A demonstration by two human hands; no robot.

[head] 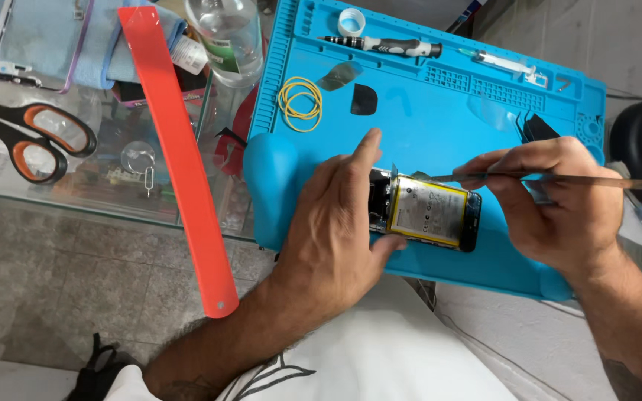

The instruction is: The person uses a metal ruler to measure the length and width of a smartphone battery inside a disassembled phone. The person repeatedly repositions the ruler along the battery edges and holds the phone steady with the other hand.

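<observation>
His left hand [336, 223] pins the opened phone [429, 212] on the blue mat [425, 111], right hand [551, 200] fingers pinching a thin metal blade [559, 178] at its edge.

Person's body, seen from above. Left hand [336, 223] and right hand [551, 204]: bare, no rings, watch or gloves; fingers [365, 152] with short nails. Forearms hairy, unsleeved below the fingers. Torso: white garment [380, 349] with a black line drawing near its lower edge.
</observation>
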